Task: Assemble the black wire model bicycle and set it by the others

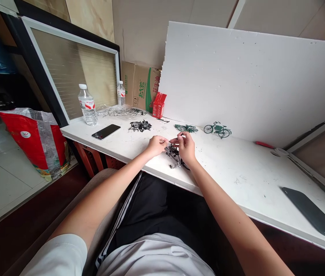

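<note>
A small black model bicycle [174, 152] is between my two hands, close to the front edge of the white table [237, 161]. My left hand [158, 145] is closed in a pinch at its upper left part. From the right, my right hand [185, 145] curls over the model with its fingers bent together, a small dark piece showing at the fingertips. One wheel sticks out below that hand. Behind the hands lies a green model bicycle [185, 128] on its side, and another green model bicycle [217, 130] stands upright to its right.
Black model parts [141, 125] lie left of my hands, near a phone [106, 131]. A water bottle [88, 105], thin wire-like frames [122, 111] and a red box [159, 105] stand or lie farther back. A dark flat object [313, 212] rests at the right edge.
</note>
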### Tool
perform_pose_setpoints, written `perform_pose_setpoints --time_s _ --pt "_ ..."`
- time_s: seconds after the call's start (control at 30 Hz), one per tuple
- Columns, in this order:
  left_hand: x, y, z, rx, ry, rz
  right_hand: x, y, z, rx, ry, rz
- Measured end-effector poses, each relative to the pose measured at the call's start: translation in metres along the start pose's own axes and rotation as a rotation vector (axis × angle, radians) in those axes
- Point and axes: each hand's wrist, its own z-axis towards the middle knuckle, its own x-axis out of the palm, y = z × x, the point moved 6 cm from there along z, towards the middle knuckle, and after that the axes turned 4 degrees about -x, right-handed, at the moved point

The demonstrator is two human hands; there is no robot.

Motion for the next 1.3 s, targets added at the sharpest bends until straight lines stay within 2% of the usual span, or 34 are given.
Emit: perform_pose_setpoints --time_s 0.33,0.8,1.07,1.3 --pt "0.0005 0.0052 0.0052 0.040 0.017 0.005 -0.0016 0.0013 -0.0009 -0.001 -0.024 0.013" --pt "-0.0005 0.0012 0.0018 0.012 -0.025 -0.006 -0.0005 0.0043 -0.0012 0.002 -0.020 0.009" --pt "0.0002 0.0035 0.0032 0.020 -0.003 -0.021 -0.0013 0.0049 -0.0007 0.000 -0.020 -0.019" --pt "-0.0015 0.0035 0.0021 0.003 -0.010 -0.024 -0.0048 0.0088 0.0011 -0.011 -0.065 -0.027"
